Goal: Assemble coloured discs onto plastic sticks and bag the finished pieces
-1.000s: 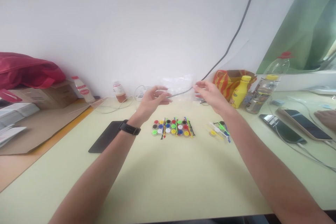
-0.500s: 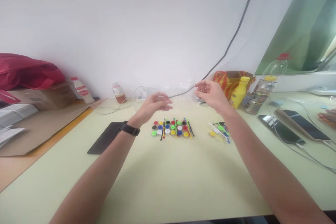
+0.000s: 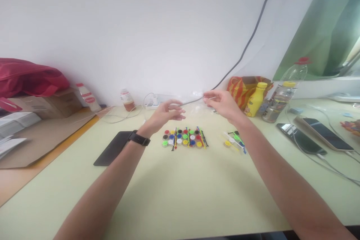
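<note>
My left hand (image 3: 165,115), with a black watch on the wrist, hovers over the back of the table. Its fingers are loosely bent and apart, with nothing visible in them. My right hand (image 3: 221,105) faces it, thumb and fingers drawn together; whatever they hold, if anything, is too small to make out. Between the hands a grey cable (image 3: 194,101) passes along the wall, and clear plastic (image 3: 197,109) shows faintly. Below lie rows of small round coloured pieces (image 3: 185,136) with coloured arrow-shaped sticks across them. A smaller cluster (image 3: 231,141) is partly hidden by my right forearm.
A black flat tablet-like object (image 3: 111,150) lies by my left forearm. Two phones (image 3: 302,138) with charging cables are at right. A yellow bottle (image 3: 255,101), a clear bottle (image 3: 277,103) and a striped bag (image 3: 236,88) stand behind. Cardboard boxes (image 3: 56,105) occupy the left.
My right hand has moved a little left, towards my left hand, and slightly down. My left hand has hardly moved, and the coloured pieces lie as before.
</note>
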`<control>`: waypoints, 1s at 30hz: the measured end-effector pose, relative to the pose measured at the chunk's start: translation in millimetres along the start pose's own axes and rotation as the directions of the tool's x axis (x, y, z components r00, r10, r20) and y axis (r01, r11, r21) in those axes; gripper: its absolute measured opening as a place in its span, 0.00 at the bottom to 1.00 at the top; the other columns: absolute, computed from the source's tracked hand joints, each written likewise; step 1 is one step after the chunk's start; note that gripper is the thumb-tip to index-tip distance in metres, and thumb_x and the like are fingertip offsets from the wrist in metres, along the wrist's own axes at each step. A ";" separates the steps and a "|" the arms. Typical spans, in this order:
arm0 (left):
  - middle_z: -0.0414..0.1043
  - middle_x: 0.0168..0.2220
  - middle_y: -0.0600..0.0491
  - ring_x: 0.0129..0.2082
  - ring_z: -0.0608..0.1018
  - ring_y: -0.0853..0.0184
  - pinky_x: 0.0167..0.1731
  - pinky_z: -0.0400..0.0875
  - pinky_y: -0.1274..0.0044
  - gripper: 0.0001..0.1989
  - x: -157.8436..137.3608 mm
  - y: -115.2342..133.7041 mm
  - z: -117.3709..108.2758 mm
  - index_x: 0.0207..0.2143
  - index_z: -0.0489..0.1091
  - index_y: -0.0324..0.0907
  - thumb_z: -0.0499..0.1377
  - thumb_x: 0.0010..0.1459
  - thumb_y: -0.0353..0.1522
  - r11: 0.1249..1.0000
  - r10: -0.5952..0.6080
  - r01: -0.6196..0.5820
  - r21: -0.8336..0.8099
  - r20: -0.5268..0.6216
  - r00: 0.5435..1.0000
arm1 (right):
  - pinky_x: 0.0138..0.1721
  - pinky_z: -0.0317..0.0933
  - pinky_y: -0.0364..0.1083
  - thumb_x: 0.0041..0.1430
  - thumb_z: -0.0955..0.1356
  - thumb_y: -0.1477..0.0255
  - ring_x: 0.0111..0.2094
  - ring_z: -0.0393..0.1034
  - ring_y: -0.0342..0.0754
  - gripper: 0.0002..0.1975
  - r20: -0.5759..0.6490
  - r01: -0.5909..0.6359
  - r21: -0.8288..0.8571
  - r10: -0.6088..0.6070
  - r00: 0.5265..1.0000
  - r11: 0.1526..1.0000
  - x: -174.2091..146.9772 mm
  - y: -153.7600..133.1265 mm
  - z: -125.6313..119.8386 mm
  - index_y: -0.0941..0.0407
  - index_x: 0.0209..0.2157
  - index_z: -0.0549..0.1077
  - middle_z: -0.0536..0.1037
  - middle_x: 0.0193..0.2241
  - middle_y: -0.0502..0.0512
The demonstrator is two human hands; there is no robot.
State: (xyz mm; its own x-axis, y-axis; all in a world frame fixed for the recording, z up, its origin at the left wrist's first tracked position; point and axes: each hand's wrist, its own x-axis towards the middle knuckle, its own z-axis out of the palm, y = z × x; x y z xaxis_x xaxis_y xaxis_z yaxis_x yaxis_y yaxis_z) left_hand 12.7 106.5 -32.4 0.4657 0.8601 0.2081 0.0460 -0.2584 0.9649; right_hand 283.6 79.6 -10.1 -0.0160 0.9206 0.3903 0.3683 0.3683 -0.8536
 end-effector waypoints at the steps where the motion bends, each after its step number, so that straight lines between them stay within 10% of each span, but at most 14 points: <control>1: 0.81 0.44 0.46 0.41 0.86 0.59 0.48 0.81 0.66 0.23 0.1 -0.6 -0.2 0.54 0.71 0.43 0.71 0.57 0.37 1.000 -0.001 0.001 0.004 -0.001 1.000 | 0.49 0.72 0.53 0.59 0.74 0.63 0.46 0.78 0.54 0.18 0.004 -0.008 0.011 0.008 1.000 1.000 0.2 1.0 0.9 0.56 0.49 0.79 0.81 0.47 0.60; 8: 0.80 0.46 0.43 0.42 0.86 0.59 0.48 0.81 0.65 0.23 1.1 -1.1 -2.7 0.53 0.73 0.41 0.71 0.58 0.37 1.000 -0.014 0.013 0.006 0.042 0.999 | 0.47 0.72 0.51 0.53 0.78 0.60 0.51 0.75 0.54 0.30 -0.022 -0.109 0.128 0.112 0.993 0.986 4.1 13.3 -1.7 0.52 0.56 0.73 0.78 0.52 0.60; 15: 0.81 0.46 0.43 0.42 0.85 0.59 0.47 0.81 0.66 0.25 1.3 -2.2 0.4 0.53 0.74 0.42 0.70 0.58 0.45 0.998 0.002 0.000 0.056 -0.035 0.999 | 0.42 0.73 0.48 0.48 0.81 0.62 0.34 0.75 0.45 0.18 0.179 -0.161 0.195 0.126 0.976 0.968 7.9 20.6 -10.2 0.57 0.35 0.78 0.81 0.35 0.56; 30: 0.82 0.45 0.44 0.43 0.85 0.59 0.46 0.80 0.67 0.20 2.3 -4.8 -1.5 0.44 0.77 0.41 0.69 0.59 0.47 0.993 0.030 -0.021 0.119 -0.073 0.997 | 0.56 0.72 0.53 0.59 0.77 0.68 0.46 0.82 0.53 0.10 0.273 -0.265 0.370 0.168 0.947 0.891 5.0 17.7 -9.3 0.55 0.38 0.76 0.83 0.39 0.57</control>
